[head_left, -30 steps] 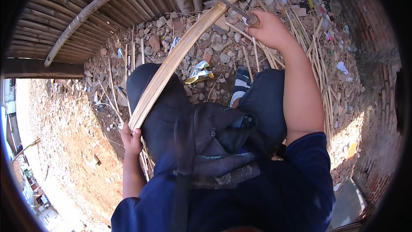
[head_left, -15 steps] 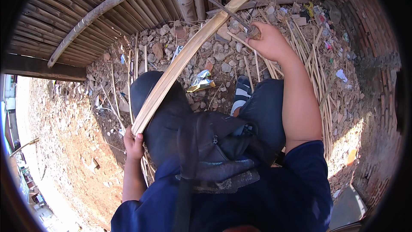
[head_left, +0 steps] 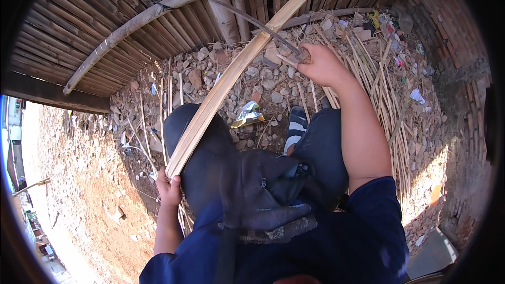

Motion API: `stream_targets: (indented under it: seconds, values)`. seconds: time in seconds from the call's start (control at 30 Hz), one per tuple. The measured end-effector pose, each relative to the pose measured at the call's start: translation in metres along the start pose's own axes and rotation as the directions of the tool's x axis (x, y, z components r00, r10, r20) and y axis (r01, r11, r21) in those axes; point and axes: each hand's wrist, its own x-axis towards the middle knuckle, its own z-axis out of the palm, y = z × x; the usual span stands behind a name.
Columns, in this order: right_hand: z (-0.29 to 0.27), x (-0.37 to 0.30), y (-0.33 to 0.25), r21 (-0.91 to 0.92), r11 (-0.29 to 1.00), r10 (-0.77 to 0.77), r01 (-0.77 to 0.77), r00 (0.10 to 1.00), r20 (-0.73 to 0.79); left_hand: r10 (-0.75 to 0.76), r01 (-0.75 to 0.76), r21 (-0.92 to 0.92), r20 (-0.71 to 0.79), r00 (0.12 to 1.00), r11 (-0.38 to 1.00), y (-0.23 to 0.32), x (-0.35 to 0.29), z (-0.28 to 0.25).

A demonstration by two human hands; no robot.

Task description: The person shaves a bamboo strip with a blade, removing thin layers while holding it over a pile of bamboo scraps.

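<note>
A long split bamboo strip (head_left: 227,80) slants across my left thigh, its far end up toward the bamboo wall. My left hand (head_left: 169,190) grips the near end, with the thumb on the strip's edge. In my right hand (head_left: 322,67) is the short wooden handle of a long, thin-bladed knife (head_left: 246,17). Its dark blade crosses the strip near the far end. Whether the edge has entered the bamboo I cannot make out.
Thin bamboo strips (head_left: 392,110) lie heaped on rubble at the right, beside a brick wall (head_left: 463,110). A bamboo-slat wall (head_left: 94,37) with a pole (head_left: 134,27) stands ahead. A shiny foil wrapper (head_left: 247,114) lies between my legs; a black bag (head_left: 268,179) rests on my lap.
Both hands, the strip and the knife appear slightly lower; the view has shifted too. The right hand has come a little to the left. Both grips are unchanged.
</note>
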Motion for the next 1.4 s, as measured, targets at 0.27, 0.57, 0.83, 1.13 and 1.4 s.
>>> stream_targets:
  seconds: [0.27,0.57,0.83,1.13,1.4]
  values:
    - [0.008,-0.007,-0.030,-0.110,0.974,-0.173,0.198,0.963,0.207,0.007,-0.008,-0.041,-0.031,1.000,0.999,-0.002,-0.002,0.000]
    - [0.009,-0.007,-0.014,-0.063,0.997,-0.042,0.044,0.999,0.028,0.115,-0.086,0.220,-0.118,0.986,0.972,0.016,0.004,0.006]
    - [0.008,-0.001,-0.016,-0.074,0.986,-0.139,0.152,0.978,0.152,0.096,-0.087,0.086,-0.111,0.989,0.992,0.020,0.002,0.005]
    - [0.017,-0.009,-0.024,-0.040,0.998,-0.051,0.056,0.991,0.124,0.095,-0.085,0.118,-0.080,0.992,0.989,0.007,0.006,0.005]
    - [0.020,0.003,-0.009,-0.071,0.973,-0.209,0.221,0.967,0.149,0.108,-0.105,0.069,-0.045,0.993,0.992,0.005,0.007,0.004]
